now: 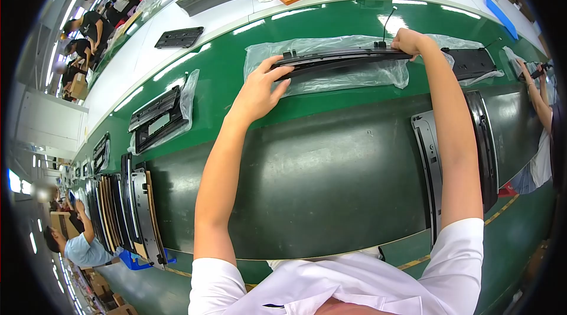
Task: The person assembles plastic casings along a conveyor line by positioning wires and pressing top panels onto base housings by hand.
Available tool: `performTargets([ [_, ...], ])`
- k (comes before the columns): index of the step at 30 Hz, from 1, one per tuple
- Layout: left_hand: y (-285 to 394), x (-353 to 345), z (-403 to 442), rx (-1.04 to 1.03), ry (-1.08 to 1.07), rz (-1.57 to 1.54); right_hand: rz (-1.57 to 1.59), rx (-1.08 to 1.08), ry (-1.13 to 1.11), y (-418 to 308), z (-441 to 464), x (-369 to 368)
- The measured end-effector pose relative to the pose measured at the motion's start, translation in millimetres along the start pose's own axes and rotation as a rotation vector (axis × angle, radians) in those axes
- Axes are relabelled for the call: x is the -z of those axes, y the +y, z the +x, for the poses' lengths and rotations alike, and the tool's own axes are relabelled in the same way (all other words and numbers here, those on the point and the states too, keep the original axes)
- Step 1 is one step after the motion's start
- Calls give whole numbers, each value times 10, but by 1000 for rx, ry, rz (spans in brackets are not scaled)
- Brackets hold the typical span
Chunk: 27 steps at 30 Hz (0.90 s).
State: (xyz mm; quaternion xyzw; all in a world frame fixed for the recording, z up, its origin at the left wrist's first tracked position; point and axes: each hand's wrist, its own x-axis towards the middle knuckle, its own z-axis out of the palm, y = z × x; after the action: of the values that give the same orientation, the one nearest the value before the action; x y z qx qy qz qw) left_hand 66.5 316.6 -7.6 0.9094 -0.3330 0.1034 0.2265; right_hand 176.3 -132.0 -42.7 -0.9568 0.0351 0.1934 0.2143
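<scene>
A long black panel (336,58) is held nearly edge-on by its two ends above a clear plastic bag (378,77) spread on the green belt. My left hand (260,90) grips its left end, with the thumb apart below it. At the right end, the bent fingers of my right hand (411,43) close on the panel. A thin black cable (387,23) stands up from the panel's far side near my right hand. The panel's lower face is mostly turned out of view.
On the belt (224,61) lie another black panel (471,63) to the right and black frames (156,117) on plastic to the left. Upright panels stand at the left (144,209) and under my right forearm (426,149). Another person's arm (534,93) is at far right.
</scene>
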Motion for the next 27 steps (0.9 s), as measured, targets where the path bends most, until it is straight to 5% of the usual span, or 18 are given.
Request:
performTargets([
  [11, -34, -73, -475, -15, 93, -21, 32, 43, 170, 106, -229, -242],
  [13, -37, -78, -680, 3, 104, -63, -140, 289, 421, 312, -151, -413],
  [17, -73, -17, -1185, 79, 167, -92, -51, 354, 724, 342, -317, -698],
  [19, -100, 9, -1398, 126, 198, -102, -95, 322, 752, 292, -346, -719],
  [21, -118, 63, -1592, 195, 201, -107, -105, 91, 972, -62, -588, -701],
  [22, -144, 49, -1650, 188, 199, -81, -91, 147, 1109, -242, -656, -726],
  [27, -100, -4, -1634, 231, 210, -29, 13, 505, 899, -1159, -718, -1102],
])
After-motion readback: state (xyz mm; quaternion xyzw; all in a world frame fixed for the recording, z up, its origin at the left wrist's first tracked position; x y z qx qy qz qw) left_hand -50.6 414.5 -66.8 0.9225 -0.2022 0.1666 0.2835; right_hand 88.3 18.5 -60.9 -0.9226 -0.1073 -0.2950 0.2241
